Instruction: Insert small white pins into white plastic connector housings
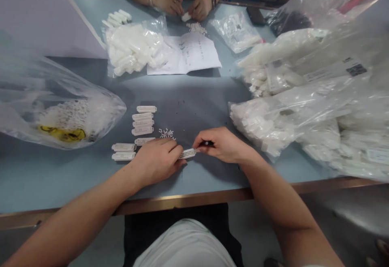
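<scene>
My left hand (158, 159) is closed on a white perforated plastic connector strip (187, 153), pressing it against the blue-grey table (194, 105). My right hand (221, 143) is closed in a pinch on a small dark tool (207, 143) whose tip meets the strip's right end. A little pile of tiny white pins (167, 133) lies just beyond my hands. Several more white strips (142, 123) lie in a loose column to the left of it.
Clear bags of white plastic parts lie at the right (273, 121), at the back left (133, 48) and at the far left (60, 113). A paper sheet (188, 52) lies mid-table. Another person's hands (185, 5) work across the table. The table's front edge (188, 198) runs near my body.
</scene>
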